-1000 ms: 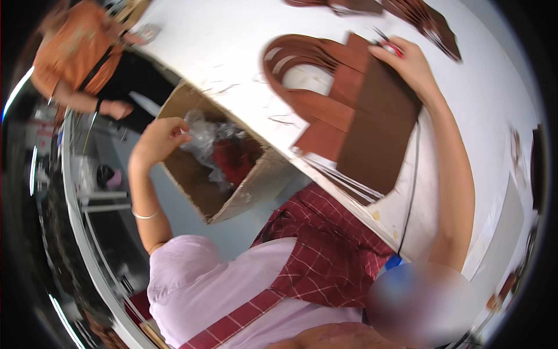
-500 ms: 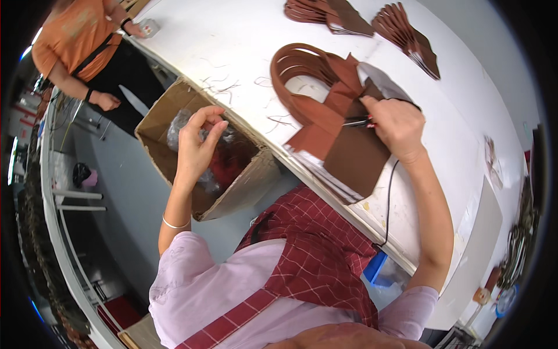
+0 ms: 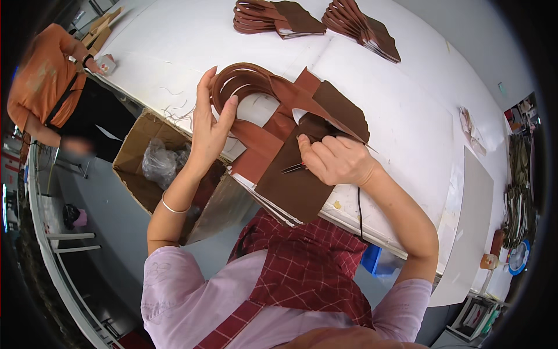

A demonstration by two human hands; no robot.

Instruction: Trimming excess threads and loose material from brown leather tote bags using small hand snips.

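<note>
On the white table before me lies a stack of brown bag panels (image 3: 305, 174) with reddish-brown loop handles (image 3: 251, 71), the stack's near corner reaching past the table edge. My left hand (image 3: 213, 132) has its thumb and fingers around the outer side of those loops. My right hand (image 3: 340, 161) rests closed on the dark panels. From its fist a pair of small snips (image 3: 293, 167) sticks out, with dark pointed blades and a bit of red. The top panel is folded up beside this hand, with a pale lining patch showing. The fist hides most of the snips.
Two more stacks of brown handled panels, one (image 3: 299, 20) and another (image 3: 372, 36), lie at the far side. A cardboard box (image 3: 131, 160) holding clear plastic stands left of the table. Thread scraps lie near its edge. A person in an orange shirt (image 3: 43, 64) stands far left.
My left hand has gone from above the box to the loop handles and closed around them. The panel stack and my right hand with the snips now appear further left and lower in view.
</note>
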